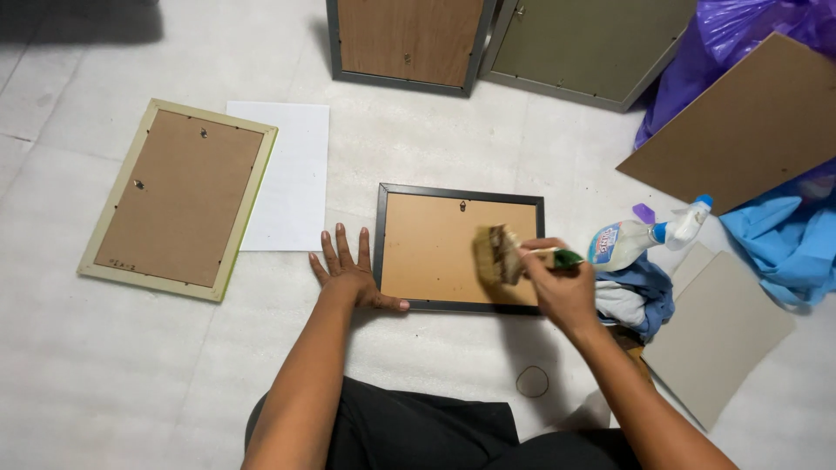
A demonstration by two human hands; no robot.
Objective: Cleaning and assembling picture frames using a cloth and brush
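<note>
One picture frame (460, 248), dark-rimmed with a smooth tan fibreboard back and a small metal hanger at its 12 o'clock edge, lies face down at the centre of the pale foam-sheeted floor (104, 374). Left hand (353, 270), at the frame's 9 o'clock, lies flat and spread, fingers open, thumb touching the lower rim, holding nothing. Right hand (557, 283), at 3 o'clock, is closed around a green-handled brush (505, 255) whose broad, stiff, straw-coloured bristles meet the backing. Risks, as judged: the frame could skate on the slick foam under a hard stroke, since only a thumb steadies it; bristles could snag the hanger; an elbow swing could tip the plastic spray bottle (640, 237) lying on soft blue cloth (640, 296) just beside. Second frame (178, 198), cream-rimmed, rests at 9 o'clock, overlapping a white sheet (292, 174).
</note>
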